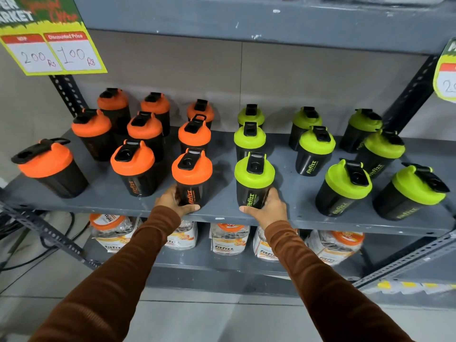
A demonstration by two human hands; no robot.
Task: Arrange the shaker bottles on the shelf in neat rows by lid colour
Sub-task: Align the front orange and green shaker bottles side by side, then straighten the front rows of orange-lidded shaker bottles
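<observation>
Black shaker bottles stand on a grey metal shelf. Several orange-lidded bottles fill the left half and several green-lidded ones the right half, in rough rows running front to back. My left hand grips the base of the front orange-lidded bottle at the shelf's front edge. Beside it, my right hand wraps the base of the front green-lidded bottle. Both bottles stand upright on the shelf, a small gap between them. One orange-lidded bottle stands apart at the far left.
A yellow price sign hangs at the upper left and another at the right edge. Clear jars with orange lids sit on the shelf below. Slotted metal uprights frame the shelf. The shelf above overhangs the bottles.
</observation>
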